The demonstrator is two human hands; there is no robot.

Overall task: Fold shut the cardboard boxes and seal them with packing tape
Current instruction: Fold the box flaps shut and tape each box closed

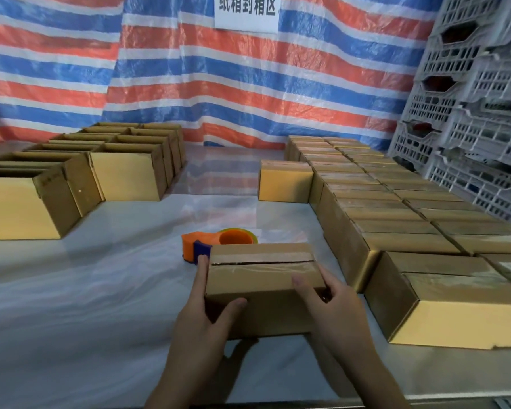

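A closed cardboard box (257,278), a strip of clear tape running along its top seam, sits in the lower centre of the frame on a plastic-covered table (101,290), held between a person's two hands. The left hand (198,329) clasps the box's near left corner: its fingers (201,262) lie straight and close together up the left end, while the thumb (233,305) presses across the near face. The right hand (334,308) grips the near right corner, with its fingers (303,286) slightly spread on the taped top and bent over the edge; its thumb cannot be made out.

Just behind the box, touching or nearly touching its far left corner, rests an orange tape dispenser (219,240) with a blue block. Open-topped boxes (124,175) stand in rows at middle left. Sealed boxes (396,208) fill the right side in tight rows, the nearest just beside the right hand. A red, white and blue striped tarpaulin (248,84) hangs behind, bearing a white sign (245,13) at top centre. Grey plastic crates (469,113) are stacked at upper right.
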